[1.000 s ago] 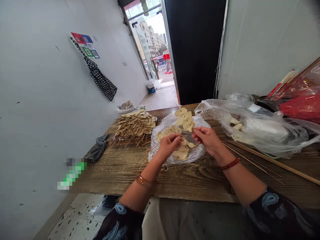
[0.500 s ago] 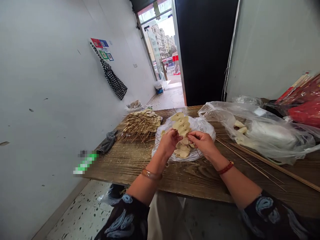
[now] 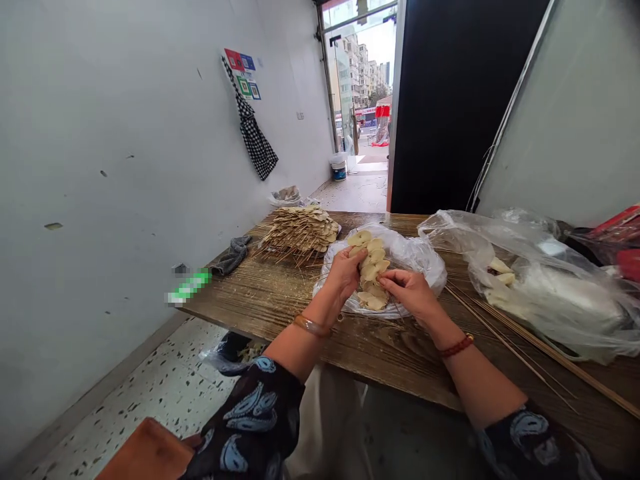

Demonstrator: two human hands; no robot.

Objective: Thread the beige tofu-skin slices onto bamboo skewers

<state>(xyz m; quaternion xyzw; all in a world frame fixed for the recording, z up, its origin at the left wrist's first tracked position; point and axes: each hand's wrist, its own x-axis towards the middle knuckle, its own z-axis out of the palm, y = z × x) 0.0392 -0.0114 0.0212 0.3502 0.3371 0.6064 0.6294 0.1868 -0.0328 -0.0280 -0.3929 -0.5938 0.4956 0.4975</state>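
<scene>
Pale yellow slices, which look like potato slices, overlap in a row on a thin skewer; this skewer of slices (image 3: 375,255) is held over an opened clear plastic bag (image 3: 426,268). My left hand (image 3: 346,273) is closed around its left side, thumb on the slices. At the lower right of the row, my right hand (image 3: 411,289) pinches a slice or the edge of one between thumb and fingers; the exact grip is partly hidden. More loose slices (image 3: 373,302) lie in the bag just below both hands.
Filled skewers form a large pile (image 3: 303,233) at the table's back left, near a grey cloth (image 3: 235,253). Bare bamboo sticks (image 3: 520,333) lie to the right, before a big clear bag (image 3: 565,280). The wooden table's (image 3: 270,293) left edge nears the wall.
The view has turned left, shifting the scene rightward. My left hand's thumb now lies across the slices, and the skewered row hangs lower, nearer the loose slices. Both hands stay on it.
</scene>
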